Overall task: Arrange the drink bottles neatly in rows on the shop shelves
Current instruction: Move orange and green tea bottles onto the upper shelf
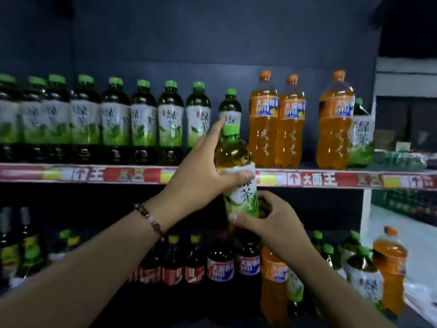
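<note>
Before the upper shelf (307, 179), upright in mid-air: green tea bottle (236, 162), green cap level with shelved labels. Gripped by left hand (201, 171) around the upper label, forefinger stretched toward a shelved tea bottle (230, 107); clasped lower by right hand (272, 218). Leftward, row of green tea bottles (118, 119); rightward, orange soda bottles (276, 119). Below, cola bottles (196, 263).

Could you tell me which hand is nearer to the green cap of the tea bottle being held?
The left hand: it grips just below the green cap. The right hand holds the tea bottle lower down.
</note>
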